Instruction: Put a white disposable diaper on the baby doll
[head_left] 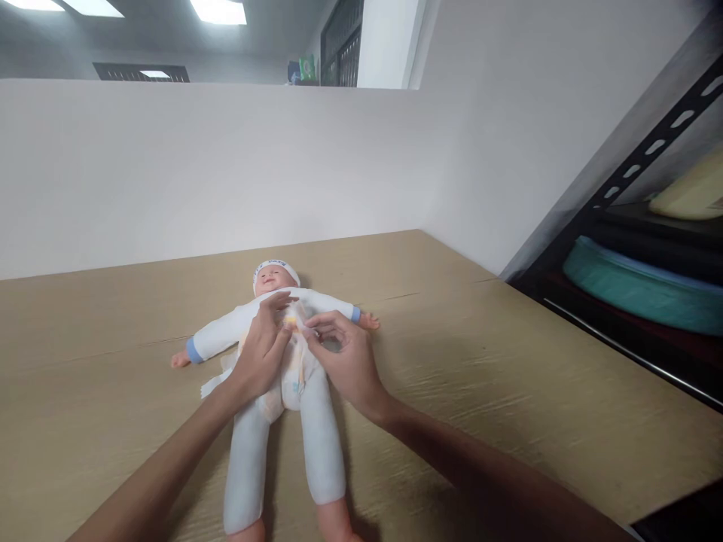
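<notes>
A baby doll (pixel 323 452) in a white suit with blue cuffs and a white cap lies on its back, head away from me, arms spread. Around its hips is a white diaper (pixel 292 388) with faint coloured prints and a yellow patch at the front. My left hand (pixel 263 346) rests on the diaper's front at the waist, fingers stretched out. My right hand (pixel 347 357) pinches the diaper's tab on the right side, thumb and forefinger together. Another pale diaper tab (pixel 215 384) sticks out on the left, beside the doll's hip.
The doll lies on a wooden table (pixel 452 361) with a white wall (pixel 226 173) behind it. To the right stands a dark slotted metal rack (pixel 655 147) holding a teal rounded item (pixel 644 286) and a cream-coloured item (pixel 692 188).
</notes>
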`<state>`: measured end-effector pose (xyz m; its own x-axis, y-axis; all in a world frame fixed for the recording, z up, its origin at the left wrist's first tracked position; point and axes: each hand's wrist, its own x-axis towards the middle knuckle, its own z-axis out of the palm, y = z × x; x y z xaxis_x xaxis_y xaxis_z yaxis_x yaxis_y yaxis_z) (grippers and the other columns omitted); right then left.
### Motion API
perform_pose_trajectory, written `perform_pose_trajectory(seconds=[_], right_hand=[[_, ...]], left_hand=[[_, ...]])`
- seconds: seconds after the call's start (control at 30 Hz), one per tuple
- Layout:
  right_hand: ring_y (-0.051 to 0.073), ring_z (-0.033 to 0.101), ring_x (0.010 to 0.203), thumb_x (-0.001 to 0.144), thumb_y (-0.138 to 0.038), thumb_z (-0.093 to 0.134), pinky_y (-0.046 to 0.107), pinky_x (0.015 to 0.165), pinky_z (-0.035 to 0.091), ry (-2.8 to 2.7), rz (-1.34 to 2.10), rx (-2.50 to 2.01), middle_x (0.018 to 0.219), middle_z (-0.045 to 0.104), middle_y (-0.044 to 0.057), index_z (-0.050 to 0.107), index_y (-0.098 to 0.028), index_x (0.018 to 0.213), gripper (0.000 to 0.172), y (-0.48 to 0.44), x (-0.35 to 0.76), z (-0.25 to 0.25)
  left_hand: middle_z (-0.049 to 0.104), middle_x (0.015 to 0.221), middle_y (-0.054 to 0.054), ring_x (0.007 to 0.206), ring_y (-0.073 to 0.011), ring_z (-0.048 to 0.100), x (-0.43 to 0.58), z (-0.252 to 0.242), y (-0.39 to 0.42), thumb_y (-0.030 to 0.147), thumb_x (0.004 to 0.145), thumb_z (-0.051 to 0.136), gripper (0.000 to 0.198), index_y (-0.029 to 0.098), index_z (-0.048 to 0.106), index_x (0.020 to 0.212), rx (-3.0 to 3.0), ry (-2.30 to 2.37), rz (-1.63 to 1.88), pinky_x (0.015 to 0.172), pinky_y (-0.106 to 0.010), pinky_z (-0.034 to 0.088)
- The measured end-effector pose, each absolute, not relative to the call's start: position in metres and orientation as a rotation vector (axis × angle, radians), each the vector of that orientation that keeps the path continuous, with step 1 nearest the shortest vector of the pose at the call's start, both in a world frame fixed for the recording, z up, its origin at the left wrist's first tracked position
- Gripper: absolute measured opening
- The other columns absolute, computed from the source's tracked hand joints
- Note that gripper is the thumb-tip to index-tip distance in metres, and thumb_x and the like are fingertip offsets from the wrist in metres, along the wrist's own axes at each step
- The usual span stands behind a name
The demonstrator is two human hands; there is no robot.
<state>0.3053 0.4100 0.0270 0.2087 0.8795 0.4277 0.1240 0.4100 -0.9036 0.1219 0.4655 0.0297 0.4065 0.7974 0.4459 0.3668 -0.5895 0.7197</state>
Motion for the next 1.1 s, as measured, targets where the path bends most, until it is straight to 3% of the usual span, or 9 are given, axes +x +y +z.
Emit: perform_pose_trajectory(seconds=[0.1, 0.23, 0.37, 0.47, 0.53, 0.63, 0.77, 1.0, 1.1], right_hand=[[0.022, 0.082, 0.086, 0.092, -0.033, 0.083, 0.035, 0.082, 0.068, -1.352, 0.739, -1.156, 0.096, 0.085, 0.006, 0.076, -0.022, 0.102, 0.017, 0.426, 0.337, 0.008], [0.024, 0.082, 0.085, 0.093, -0.026, 0.078, 0.038, 0.083, 0.067, -1.502, 0.721, -1.265, 0.090, 0.084, 0.006, 0.075, -0.022, 0.098, 0.007, 0.435, 0.372, -0.021], [0.030, 0.077, 0.111, 0.091, -0.018, 0.079, 0.051, 0.110, 0.056, -1.619, 0.605, -1.314, 0.107, 0.085, 0.008, 0.077, -0.024, 0.097, 0.009, 0.426, 0.384, -0.029], [0.034, 0.067, 0.128, 0.093, -0.018, 0.080, 0.055, 0.123, 0.043, -1.685, 0.482, -1.424, 0.116, 0.081, 0.011, 0.074, -0.023, 0.095, 0.008, 0.421, 0.386, -0.028], [0.031, 0.068, 0.120, 0.093, -0.020, 0.081, 0.051, 0.117, 0.045, -1.697, 0.481, -1.484, 0.114, 0.079, 0.010, 0.072, -0.023, 0.096, 0.010, 0.423, 0.386, -0.029], [0.025, 0.069, 0.090, 0.090, -0.024, 0.085, 0.040, 0.092, 0.052, -1.665, 0.583, -1.560, 0.091, 0.074, 0.003, 0.070, -0.022, 0.097, 0.016, 0.427, 0.387, -0.033], [0.019, 0.059, 0.066, 0.089, -0.031, 0.087, 0.032, 0.067, 0.041, -1.631, 0.757, -1.602, 0.067, 0.061, -0.004, 0.068, -0.023, 0.085, 0.021, 0.429, 0.389, -0.039], [0.016, 0.045, 0.063, 0.094, -0.049, 0.079, 0.032, 0.061, 0.028, -1.670, 0.936, -1.467, 0.061, 0.049, -0.004, 0.052, -0.024, 0.064, 0.048, 0.424, 0.392, -0.024], [0.016, 0.046, 0.066, 0.097, -0.051, 0.074, 0.031, 0.063, 0.032, -1.716, 1.041, -1.329, 0.065, 0.048, -0.005, 0.053, -0.024, 0.066, 0.046, 0.419, 0.390, -0.012]], left_hand=[[0.058, 0.164, -0.011, 0.151, -0.0305, 0.053, 0.125, 0.033, 0.463, 0.043, 0.116, 0.053, 0.044, 0.028, 0.047, 0.156, 2.250, 1.037, 1.077, 0.127, -0.053, 0.041], [0.061, 0.165, -0.004, 0.148, -0.0350, 0.051, 0.129, 0.040, 0.459, 0.025, 0.111, 0.053, 0.031, 0.032, 0.074, 0.133, 2.600, 1.063, 0.894, 0.124, -0.061, 0.042], [0.066, 0.163, 0.000, 0.144, -0.0376, 0.053, 0.131, 0.041, 0.458, 0.020, 0.109, 0.051, 0.038, 0.035, 0.083, 0.122, 2.761, 1.102, 0.763, 0.118, -0.064, 0.046], [0.068, 0.162, -0.001, 0.146, -0.0404, 0.053, 0.134, 0.041, 0.458, 0.037, 0.110, 0.060, 0.027, 0.035, 0.085, 0.121, 2.808, 1.129, 0.711, 0.117, -0.067, 0.047], [0.069, 0.161, -0.002, 0.146, -0.0432, 0.053, 0.137, 0.043, 0.457, 0.047, 0.104, 0.070, 0.026, 0.035, 0.086, 0.122, 2.822, 1.165, 0.673, 0.118, -0.068, 0.047], [0.071, 0.157, -0.002, 0.144, -0.0455, 0.055, 0.145, 0.047, 0.455, 0.046, 0.094, 0.078, 0.030, 0.035, 0.086, 0.122, 2.821, 1.237, 0.609, 0.118, -0.069, 0.048], [0.073, 0.154, -0.004, 0.139, -0.0475, 0.058, 0.153, 0.049, 0.456, 0.042, 0.087, 0.081, 0.034, 0.032, 0.086, 0.119, 2.819, 1.276, 0.561, 0.115, -0.070, 0.050], [0.075, 0.150, -0.006, 0.136, -0.0490, 0.058, 0.154, 0.042, 0.459, 0.043, 0.084, 0.083, 0.032, 0.034, 0.085, 0.115, 2.813, 1.250, 0.634, 0.112, -0.071, 0.049], [0.075, 0.151, -0.006, 0.136, -0.0490, 0.057, 0.153, 0.042, 0.459, 0.044, 0.085, 0.084, 0.032, 0.034, 0.085, 0.115, 2.805, 1.252, 0.627, 0.112, -0.072, 0.048]])
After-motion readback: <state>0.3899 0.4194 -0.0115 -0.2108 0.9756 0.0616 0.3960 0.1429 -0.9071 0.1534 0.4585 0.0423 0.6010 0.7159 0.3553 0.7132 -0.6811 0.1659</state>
